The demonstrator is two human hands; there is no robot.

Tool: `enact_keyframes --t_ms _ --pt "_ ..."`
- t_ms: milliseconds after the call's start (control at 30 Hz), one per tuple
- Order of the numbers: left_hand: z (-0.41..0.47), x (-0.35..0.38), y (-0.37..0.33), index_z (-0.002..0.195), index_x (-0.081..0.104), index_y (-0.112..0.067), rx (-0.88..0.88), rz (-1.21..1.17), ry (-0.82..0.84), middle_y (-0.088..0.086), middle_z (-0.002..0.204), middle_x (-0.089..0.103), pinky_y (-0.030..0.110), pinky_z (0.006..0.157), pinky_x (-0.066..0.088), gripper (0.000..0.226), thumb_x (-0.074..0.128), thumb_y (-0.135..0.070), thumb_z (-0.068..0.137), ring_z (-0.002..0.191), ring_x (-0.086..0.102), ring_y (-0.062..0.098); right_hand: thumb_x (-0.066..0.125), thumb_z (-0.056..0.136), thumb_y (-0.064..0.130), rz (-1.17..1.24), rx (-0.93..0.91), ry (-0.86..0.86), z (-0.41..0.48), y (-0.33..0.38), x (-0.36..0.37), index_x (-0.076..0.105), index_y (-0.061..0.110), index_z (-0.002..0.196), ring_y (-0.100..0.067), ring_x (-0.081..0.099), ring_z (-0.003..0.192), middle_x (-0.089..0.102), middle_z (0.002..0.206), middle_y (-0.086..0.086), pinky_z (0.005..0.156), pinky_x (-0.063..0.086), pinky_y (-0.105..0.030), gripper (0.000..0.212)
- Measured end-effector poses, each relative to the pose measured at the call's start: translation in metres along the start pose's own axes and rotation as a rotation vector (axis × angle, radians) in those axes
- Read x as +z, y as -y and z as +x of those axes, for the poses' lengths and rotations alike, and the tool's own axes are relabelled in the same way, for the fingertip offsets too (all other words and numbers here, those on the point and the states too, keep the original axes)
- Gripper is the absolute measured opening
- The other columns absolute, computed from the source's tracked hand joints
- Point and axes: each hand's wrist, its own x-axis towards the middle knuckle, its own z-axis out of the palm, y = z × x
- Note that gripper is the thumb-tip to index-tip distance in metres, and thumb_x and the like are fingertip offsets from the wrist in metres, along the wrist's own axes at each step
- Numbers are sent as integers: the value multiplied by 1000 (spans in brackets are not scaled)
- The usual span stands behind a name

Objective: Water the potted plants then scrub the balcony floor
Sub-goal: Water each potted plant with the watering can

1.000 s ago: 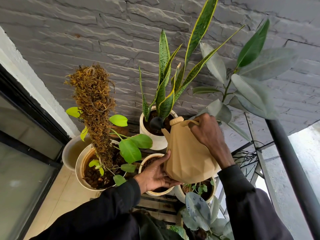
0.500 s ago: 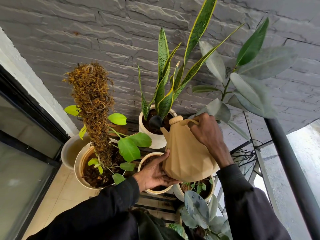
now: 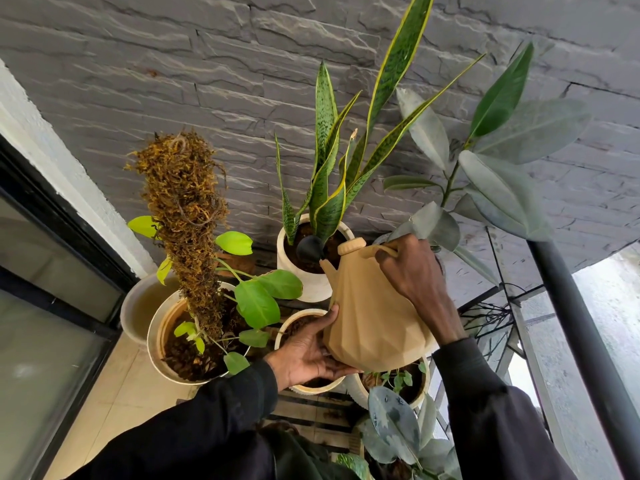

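A tan faceted watering can (image 3: 370, 323) is tilted toward the snake plant in its white pot (image 3: 308, 285), and the can's black spout head (image 3: 309, 249) hangs over the soil. My right hand (image 3: 414, 275) grips the can's handle from above. My left hand (image 3: 310, 351) cups the can's underside, thumb up against its side. Left of it stands a cream pot (image 3: 156, 344) with a moss pole (image 3: 187, 220) and green leaves. A small cream pot (image 3: 294, 323) sits partly hidden under the can.
A rubber plant (image 3: 502, 168) leans in from the right, more of its leaves (image 3: 394, 424) below. An empty white pot (image 3: 136, 306) stands by the glass door (image 3: 45, 341). Behind is a grey stone wall (image 3: 207, 64). At right runs a dark railing post (image 3: 585, 358).
The can and both hands have stayed almost in place over the snake plant pot; only the view has shifted slightly.
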Motion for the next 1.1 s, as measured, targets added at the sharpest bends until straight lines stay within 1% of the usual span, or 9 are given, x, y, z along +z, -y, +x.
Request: enact_keyframes --t_ms 100,200,367,567,733,833,933,1033,1100 --pt "0 0 0 138 56 -5 3 2 -10 26 138 61 68 98 51 82 86 -50 76 125 57 51 69 93 28 7 3 -4 -1 0 0 58 13 78 -17 38 55 46 66 -1 53 27 -26 23" --pt "1 -1 0 138 56 -6 -3 6 -16 26 137 61 69 101 48 83 87 -51 76 125 57 51 69 93 32 -5 7 -6 0 -4 3 62 12 80 -19 43 57 53 71 -6 56 34 -30 25" --pt "-2 1 0 136 56 -7 4 15 -23 26 137 61 69 100 49 76 84 -50 79 125 57 52 68 92 35 -5 23 -5 1 -8 7 67 9 86 -24 49 62 58 75 -10 59 37 -31 27" --pt "-3 2 0 135 57 -6 2 16 -28 25 137 61 69 100 48 76 84 -49 78 126 57 51 66 94 34 5 19 7 -2 -7 5 64 7 85 -23 43 60 51 72 -7 57 37 -34 28" --pt "-4 4 0 134 58 -8 8 20 -27 25 132 64 68 96 51 74 83 -50 79 125 57 50 65 91 31 -7 9 -2 -1 0 -2 57 6 75 -21 39 54 47 66 -6 55 33 -34 31" --pt "-7 8 0 132 59 -9 6 15 -27 25 127 66 68 100 49 69 79 -51 82 124 57 50 64 93 27 -23 8 11 1 6 -5 57 4 78 -24 44 57 52 71 -10 56 35 -35 28" --pt "-8 10 0 130 61 -8 -1 16 -21 25 118 72 69 105 45 64 75 -53 86 122 59 49 64 93 24 -58 -22 3 3 14 -10 62 -1 87 -32 56 66 61 81 -16 58 47 -42 26" --pt "-7 12 -1 131 62 -9 -2 28 -26 26 118 73 66 99 50 67 74 -57 86 122 60 50 63 96 21 -95 -40 13 6 22 -14 62 -4 91 -31 57 70 61 84 -16 62 49 -41 25" --pt "-7 13 -1 135 60 -9 -9 23 -22 27 127 68 64 93 54 72 75 -59 85 123 59 51 63 96 19 -108 -46 16 9 24 -14 63 -5 92 -30 57 68 62 83 -16 60 49 -40 24"
